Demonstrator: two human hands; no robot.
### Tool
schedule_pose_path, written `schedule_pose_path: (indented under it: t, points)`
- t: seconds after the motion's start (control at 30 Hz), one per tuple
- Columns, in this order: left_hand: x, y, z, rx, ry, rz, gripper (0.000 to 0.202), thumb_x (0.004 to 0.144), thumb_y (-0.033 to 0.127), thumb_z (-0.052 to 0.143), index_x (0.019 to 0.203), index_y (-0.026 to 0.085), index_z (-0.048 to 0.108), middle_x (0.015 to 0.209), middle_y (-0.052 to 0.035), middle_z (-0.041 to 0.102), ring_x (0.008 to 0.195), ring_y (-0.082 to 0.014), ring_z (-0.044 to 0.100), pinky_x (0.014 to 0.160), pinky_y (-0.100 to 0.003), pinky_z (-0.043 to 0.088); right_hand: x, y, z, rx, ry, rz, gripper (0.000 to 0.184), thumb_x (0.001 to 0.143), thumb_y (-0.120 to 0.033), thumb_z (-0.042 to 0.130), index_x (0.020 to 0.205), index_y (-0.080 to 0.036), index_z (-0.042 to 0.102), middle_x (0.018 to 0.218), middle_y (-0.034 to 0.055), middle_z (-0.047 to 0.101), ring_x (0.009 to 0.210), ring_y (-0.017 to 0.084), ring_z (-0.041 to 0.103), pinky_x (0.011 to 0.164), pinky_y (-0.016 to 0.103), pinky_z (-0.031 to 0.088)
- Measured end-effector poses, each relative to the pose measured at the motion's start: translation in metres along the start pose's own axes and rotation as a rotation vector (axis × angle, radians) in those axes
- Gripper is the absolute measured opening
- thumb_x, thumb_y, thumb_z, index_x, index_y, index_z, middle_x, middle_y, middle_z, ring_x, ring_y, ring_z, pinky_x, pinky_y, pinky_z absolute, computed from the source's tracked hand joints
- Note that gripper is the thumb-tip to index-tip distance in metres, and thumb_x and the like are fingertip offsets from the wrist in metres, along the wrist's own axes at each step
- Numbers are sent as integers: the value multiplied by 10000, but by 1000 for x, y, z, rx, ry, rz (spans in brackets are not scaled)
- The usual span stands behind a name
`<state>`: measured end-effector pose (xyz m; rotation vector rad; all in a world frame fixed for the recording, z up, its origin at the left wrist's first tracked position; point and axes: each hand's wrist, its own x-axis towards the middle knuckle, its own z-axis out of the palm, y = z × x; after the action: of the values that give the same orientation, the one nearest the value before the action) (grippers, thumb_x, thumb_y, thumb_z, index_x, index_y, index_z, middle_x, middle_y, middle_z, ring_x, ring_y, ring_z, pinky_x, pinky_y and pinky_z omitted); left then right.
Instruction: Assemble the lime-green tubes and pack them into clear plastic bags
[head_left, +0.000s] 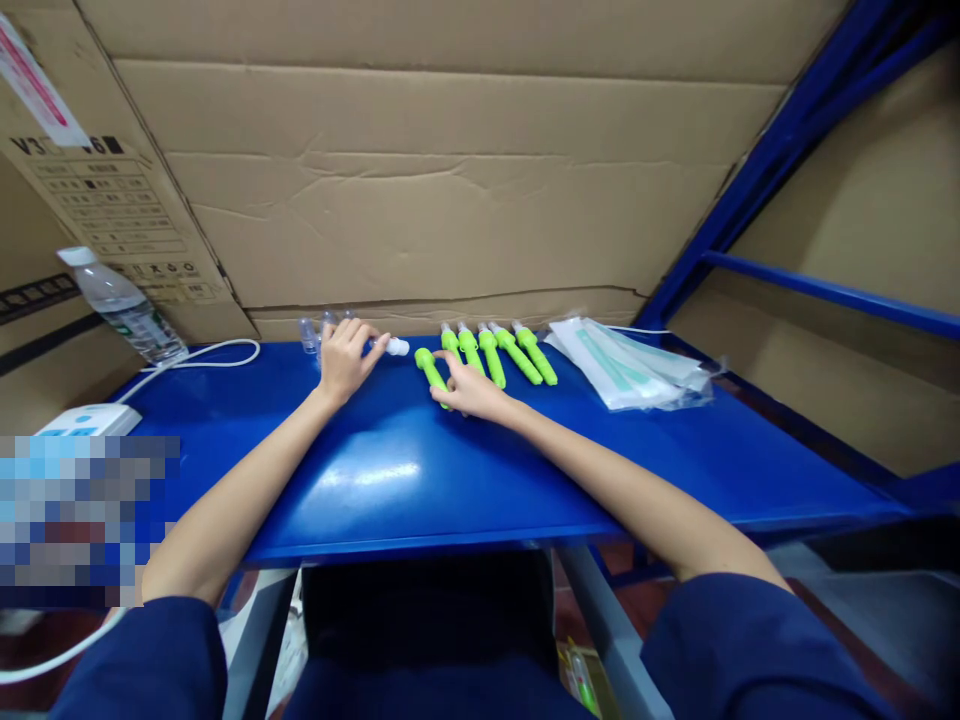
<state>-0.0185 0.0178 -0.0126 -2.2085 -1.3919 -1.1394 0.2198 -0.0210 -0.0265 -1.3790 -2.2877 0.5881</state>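
My left hand (346, 354) is closed on a small bottle with a white end (397, 347), which points to the right; the rest of it is hidden by my fingers. Beside and behind that hand stand several small clear bottles (307, 336), partly covered by it. My right hand (472, 388) is wrapped round a bright green sleeve-like holder (429, 366), its wider end toward the wall. A short gap separates the white end from this holder. Just behind my right hand, several like green holders (491, 360) lie in a row, with clear tips at their far ends.
The blue tabletop (420, 500) runs up to a cardboard wall (465, 200). Flat clear packets with teal stripes (630, 368) lie at right. A water bottle (124, 305), a white cable (225, 362) and a power strip (90, 420) are at left. Blue frame bars (825, 290) rise at right.
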Motion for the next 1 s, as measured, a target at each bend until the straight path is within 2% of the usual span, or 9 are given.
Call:
schedule_pose_path:
  t: [0.1,0.17,0.27,0.33,0.4,0.47,0.57,0.87,1.0]
  points:
    - [-1,-2,3,-194,201,-170,466,1020,530,334,761,202,540,753,-61,627,740,-198,602,750,-336,438,-4,-1,-10,79,55,-29,540,972,-262,480,1463,-90,337,738,46,713,591,190,696,705,322,552]
    - [1,-5,9,-395,281,-306,491,1018,588,304,770,211,496,625,-7,559,572,-149,542,617,-291,418,-4,-1,-20,91,110,-39,479,999,-256,443,1442,-89,368,843,95,734,670,195,714,694,317,553]
    - [2,-9,21,-710,265,-438,475,978,666,374,834,224,470,546,51,503,430,-100,454,478,-247,361,-3,3,-38,44,79,-32,346,1005,-239,434,1311,-106,526,958,123,737,721,195,706,670,306,542]
    - [3,-11,29,-852,235,-498,446,965,660,426,853,229,462,563,55,530,423,-84,463,447,-224,355,-4,9,-48,-59,79,-70,243,990,-241,476,1134,-123,633,945,109,735,787,209,701,742,321,535]
    - [3,-11,34,-928,220,-547,415,972,628,452,858,229,460,592,47,569,438,-76,492,444,-208,363,-4,18,-52,-190,170,-116,205,966,-234,528,1095,-133,650,1021,118,728,925,241,687,850,351,515]
    - [4,-9,36,-962,214,-567,388,982,597,460,868,226,465,617,39,597,446,-75,510,444,-207,362,-4,27,-51,-307,268,-137,241,957,-231,542,1157,-129,627,1124,143,706,1047,275,655,916,383,489]
    - [4,-5,36,-973,200,-553,353,997,553,455,879,222,475,635,28,613,451,-80,526,452,-216,366,-3,38,-44,-391,333,-152,292,966,-235,511,1223,-122,590,1198,165,679,1131,302,621,936,402,476]
    - [-1,3,33,-964,110,-443,312,1016,473,446,872,202,504,628,7,620,463,-94,526,500,-237,406,-1,42,-36,-409,363,-168,317,975,-228,468,1250,-119,582,1267,160,664,1194,298,601,924,394,495]
    - [-2,5,32,-948,49,-453,311,1020,475,443,882,202,499,664,2,638,480,-93,542,511,-234,423,-1,42,-35,-399,363,-174,321,972,-237,480,1254,-123,583,1272,164,663,1208,298,593,932,401,494]
